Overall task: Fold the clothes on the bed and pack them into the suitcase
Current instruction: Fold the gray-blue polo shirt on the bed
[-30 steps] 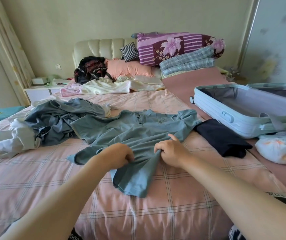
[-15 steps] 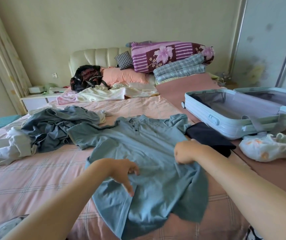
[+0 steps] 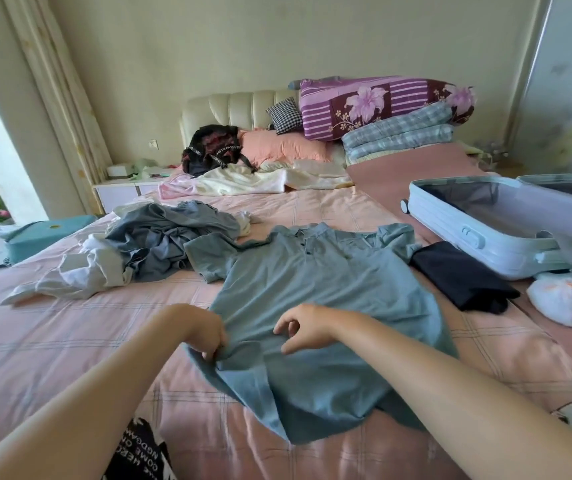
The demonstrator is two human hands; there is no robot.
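Pinching the left edge of the blue polo shirt (image 3: pixel 312 289) with my left hand (image 3: pixel 205 330), I am working at the foot of the bed (image 3: pixel 52 341). The shirt is lying face up and spread, its lower hem rumpling toward me. My right hand (image 3: pixel 308 327) is hovering loose-fingered over the cloth, gripping nothing. The suitcase (image 3: pixel 485 233) is lying open on the bed's right side, a folded black garment (image 3: pixel 461 275) just beside it, and a heap of grey clothes (image 3: pixel 166 237) is waiting on the left. The risk, as I am judging it: pulling from one side alone could drag the shirt askew and crease the bunched hem into the fold.
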